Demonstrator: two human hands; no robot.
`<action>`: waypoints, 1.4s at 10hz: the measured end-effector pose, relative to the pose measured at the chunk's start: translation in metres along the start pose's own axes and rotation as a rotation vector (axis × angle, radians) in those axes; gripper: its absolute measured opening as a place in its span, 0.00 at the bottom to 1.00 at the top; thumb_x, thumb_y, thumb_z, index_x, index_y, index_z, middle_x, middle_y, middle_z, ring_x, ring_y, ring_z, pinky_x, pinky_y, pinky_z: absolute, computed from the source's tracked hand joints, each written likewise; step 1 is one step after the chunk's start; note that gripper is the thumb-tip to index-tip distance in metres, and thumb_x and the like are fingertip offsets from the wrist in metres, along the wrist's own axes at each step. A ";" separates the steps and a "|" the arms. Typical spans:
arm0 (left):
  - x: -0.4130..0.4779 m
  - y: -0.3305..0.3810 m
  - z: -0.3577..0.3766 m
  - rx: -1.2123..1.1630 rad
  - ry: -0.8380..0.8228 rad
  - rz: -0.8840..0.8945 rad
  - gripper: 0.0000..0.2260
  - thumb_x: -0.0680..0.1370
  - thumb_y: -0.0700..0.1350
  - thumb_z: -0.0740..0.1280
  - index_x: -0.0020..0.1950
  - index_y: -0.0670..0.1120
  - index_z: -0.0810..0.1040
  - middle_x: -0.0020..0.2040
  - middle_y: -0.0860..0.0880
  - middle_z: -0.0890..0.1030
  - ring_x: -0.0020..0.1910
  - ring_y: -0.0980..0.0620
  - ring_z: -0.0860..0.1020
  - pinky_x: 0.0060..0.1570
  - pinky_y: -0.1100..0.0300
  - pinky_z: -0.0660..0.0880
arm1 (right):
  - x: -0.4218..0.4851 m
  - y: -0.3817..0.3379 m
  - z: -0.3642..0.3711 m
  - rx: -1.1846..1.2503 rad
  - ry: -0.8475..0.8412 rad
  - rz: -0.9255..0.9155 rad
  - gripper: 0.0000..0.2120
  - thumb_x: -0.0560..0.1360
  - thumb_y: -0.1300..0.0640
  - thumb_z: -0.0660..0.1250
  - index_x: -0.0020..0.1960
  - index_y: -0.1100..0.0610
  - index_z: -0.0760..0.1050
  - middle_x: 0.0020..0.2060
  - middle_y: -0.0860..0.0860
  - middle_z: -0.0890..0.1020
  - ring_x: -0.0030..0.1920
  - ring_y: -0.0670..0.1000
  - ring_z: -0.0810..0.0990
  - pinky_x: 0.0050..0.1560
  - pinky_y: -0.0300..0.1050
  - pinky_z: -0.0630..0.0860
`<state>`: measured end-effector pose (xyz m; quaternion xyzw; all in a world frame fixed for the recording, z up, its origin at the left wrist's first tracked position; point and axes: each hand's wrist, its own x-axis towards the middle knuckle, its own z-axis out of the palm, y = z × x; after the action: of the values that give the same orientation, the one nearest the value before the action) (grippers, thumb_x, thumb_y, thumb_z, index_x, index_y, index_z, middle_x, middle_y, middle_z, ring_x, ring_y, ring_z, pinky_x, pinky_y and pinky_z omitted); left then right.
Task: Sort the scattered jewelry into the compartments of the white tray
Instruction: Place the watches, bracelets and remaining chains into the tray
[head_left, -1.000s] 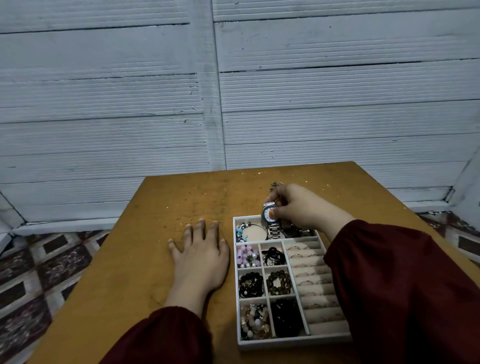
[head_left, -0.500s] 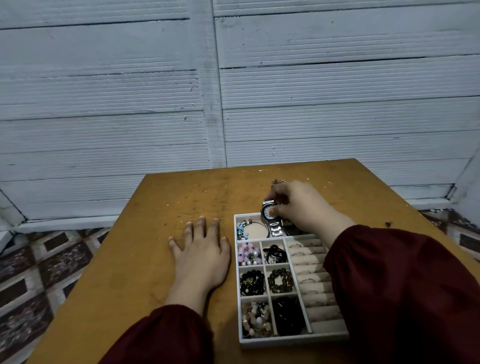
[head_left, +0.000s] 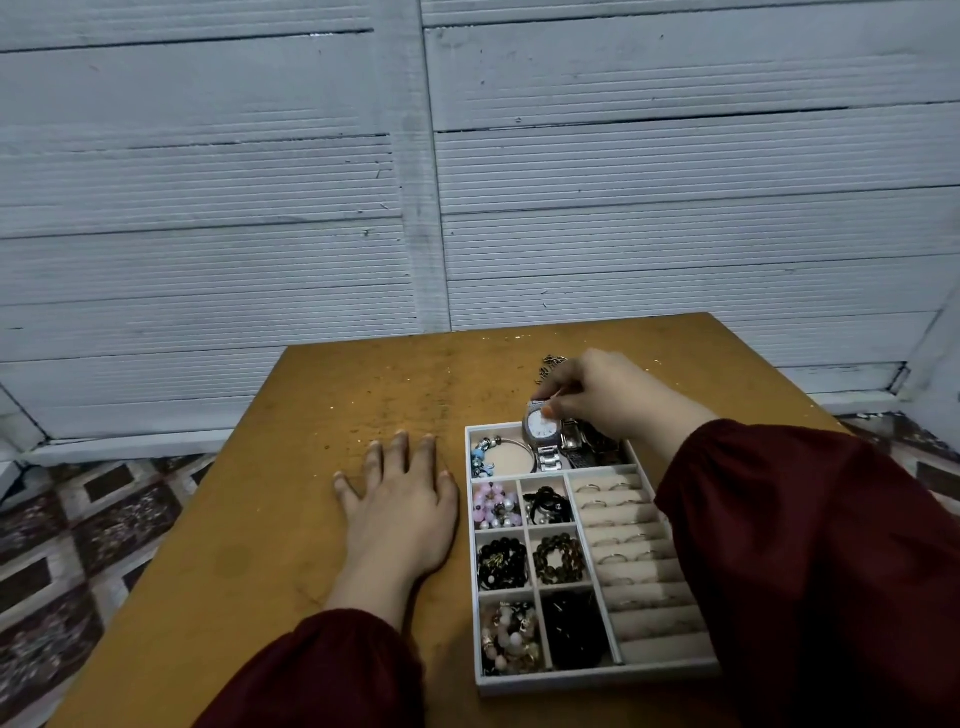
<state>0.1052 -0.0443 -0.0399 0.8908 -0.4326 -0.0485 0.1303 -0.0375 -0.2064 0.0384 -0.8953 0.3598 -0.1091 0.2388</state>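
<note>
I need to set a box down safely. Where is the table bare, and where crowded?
Bare: the table from its far edge down to the left hand, and from that hand out to the left edge. Tight: the strip between left hand and tray. Crowded: the tray's far end, where the right hand pinches the watch, chain just beyond.

A: so where's the silver link-band wristwatch with the white dial (head_left: 540, 430) at?

B: dial up, band down in the far wide compartment of the white rectangular divided tray (head_left: 597, 682), pinched by the right hand (head_left: 608, 400). A silver bangle with blue charms (head_left: 491, 456) lies beside it. Pink-and-white bead bracelet (head_left: 496, 505) is one square nearer, and thin rings (head_left: 608, 488) sit in the padded slots on the right.
</note>
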 end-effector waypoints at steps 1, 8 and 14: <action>0.000 -0.001 0.001 0.004 0.000 -0.001 0.24 0.81 0.56 0.47 0.77 0.55 0.51 0.79 0.51 0.49 0.77 0.48 0.45 0.71 0.36 0.42 | -0.001 0.001 -0.003 0.059 -0.049 0.009 0.06 0.73 0.54 0.71 0.50 0.50 0.82 0.39 0.47 0.81 0.38 0.45 0.77 0.37 0.39 0.71; 0.001 0.000 0.001 0.008 0.001 -0.001 0.24 0.81 0.57 0.47 0.77 0.55 0.51 0.79 0.51 0.49 0.77 0.48 0.45 0.72 0.36 0.42 | -0.013 -0.008 0.009 -0.267 -0.012 -0.041 0.15 0.69 0.47 0.73 0.55 0.44 0.79 0.53 0.44 0.79 0.58 0.52 0.65 0.55 0.50 0.59; 0.001 0.000 0.001 0.005 0.002 -0.004 0.24 0.81 0.57 0.47 0.77 0.55 0.51 0.79 0.51 0.49 0.77 0.48 0.45 0.71 0.37 0.42 | -0.005 0.007 0.012 -0.147 0.064 -0.057 0.13 0.69 0.48 0.74 0.53 0.43 0.80 0.46 0.40 0.79 0.60 0.50 0.65 0.59 0.49 0.60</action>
<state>0.1059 -0.0451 -0.0410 0.8921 -0.4308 -0.0468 0.1282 -0.0407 -0.2028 0.0247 -0.9164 0.3486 -0.1178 0.1578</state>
